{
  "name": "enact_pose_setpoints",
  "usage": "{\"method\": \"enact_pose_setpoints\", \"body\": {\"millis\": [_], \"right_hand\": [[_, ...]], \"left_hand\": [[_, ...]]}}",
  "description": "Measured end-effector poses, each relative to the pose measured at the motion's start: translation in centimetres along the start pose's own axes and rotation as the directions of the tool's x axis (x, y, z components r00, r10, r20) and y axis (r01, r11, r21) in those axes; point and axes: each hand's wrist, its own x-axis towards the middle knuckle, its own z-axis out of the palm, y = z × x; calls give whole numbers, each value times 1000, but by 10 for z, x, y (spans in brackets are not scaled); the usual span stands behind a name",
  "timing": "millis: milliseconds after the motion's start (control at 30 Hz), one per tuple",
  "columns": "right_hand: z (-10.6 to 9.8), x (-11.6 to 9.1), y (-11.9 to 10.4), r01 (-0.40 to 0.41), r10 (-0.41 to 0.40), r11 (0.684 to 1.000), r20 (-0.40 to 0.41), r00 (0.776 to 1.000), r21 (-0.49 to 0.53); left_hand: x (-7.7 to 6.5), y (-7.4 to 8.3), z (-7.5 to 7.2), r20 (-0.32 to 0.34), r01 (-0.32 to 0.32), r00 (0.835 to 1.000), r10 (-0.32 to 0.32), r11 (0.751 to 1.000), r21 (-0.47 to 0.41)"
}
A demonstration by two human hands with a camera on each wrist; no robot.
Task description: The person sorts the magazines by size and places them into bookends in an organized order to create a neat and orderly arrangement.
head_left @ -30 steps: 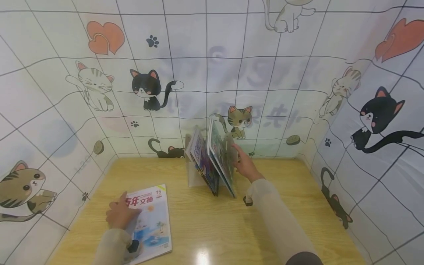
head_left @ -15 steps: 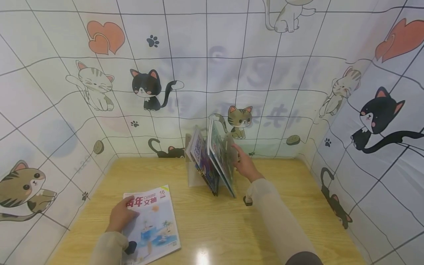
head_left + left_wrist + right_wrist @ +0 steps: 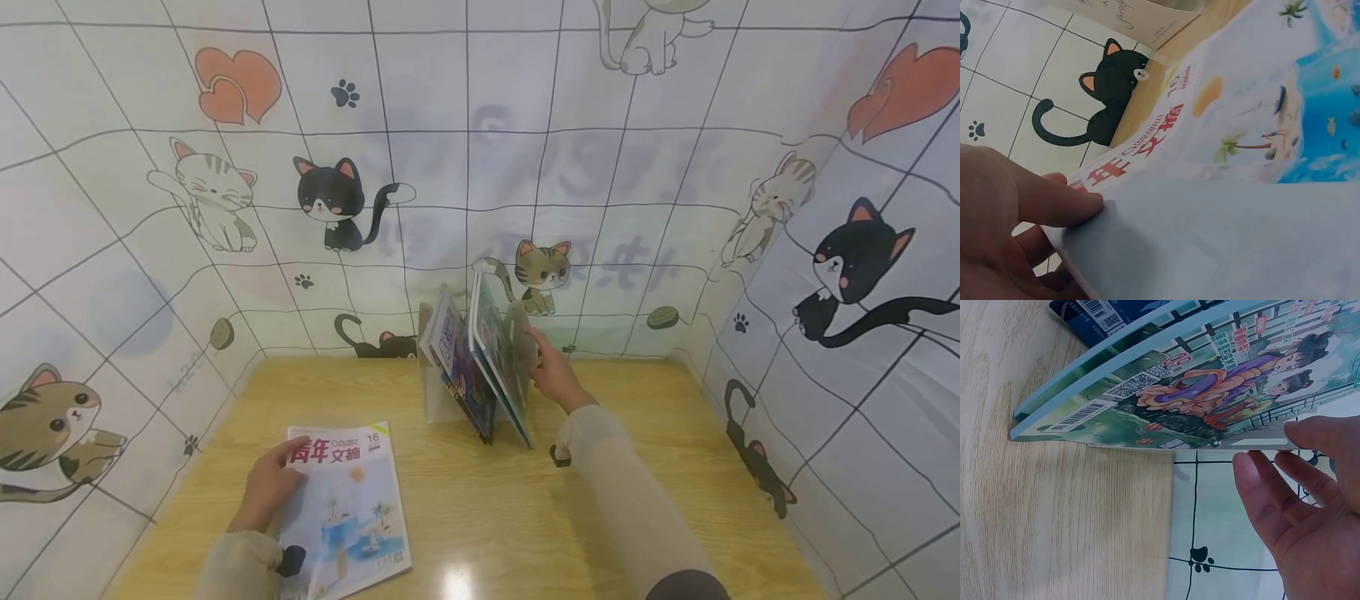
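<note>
In the head view, a magazine [image 3: 352, 500] with a blue beach cover and red title lies at the table's front left. My left hand [image 3: 266, 483] pinches its left edge; in the left wrist view the thumb [image 3: 1060, 203] is on the cover and the fingers are beneath, and the cover bends. A pale bookend stand [image 3: 524, 333] is at the back centre. My right hand [image 3: 558, 371] holds its right side panel, thumb on one face and fingers on the other. Green-covered magazines [image 3: 1222, 394] and a purple-covered book [image 3: 465, 375] lean to the left inside the stand.
The wooden table [image 3: 675, 433] meets a cat-printed wall sheet [image 3: 465, 167] at the back and both sides. A dark blue cover [image 3: 1094, 319] shows behind the green magazines in the right wrist view.
My left hand has shifted from lying over the magazine's upper left to pinching its left edge. The magazine has moved a little to the right. My right hand and the stand stay put.
</note>
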Motion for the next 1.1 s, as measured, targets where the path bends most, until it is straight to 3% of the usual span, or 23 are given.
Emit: {"method": "enact_pose_setpoints", "body": {"millis": [500, 833, 1100], "right_hand": [[1, 0, 0, -4, 4, 1000, -5, 1000, -8], [1, -1, 0, -4, 4, 1000, -8, 1000, -9], [1, 0, -1, -5, 5, 1000, -13, 1000, -12]], "left_hand": [[-4, 7, 0, 29, -129, 990, 137, 973, -194], [-10, 24, -3, 38, -239, 967, 252, 949, -203], [-18, 43, -4, 44, -341, 935, 351, 928, -153]]}}
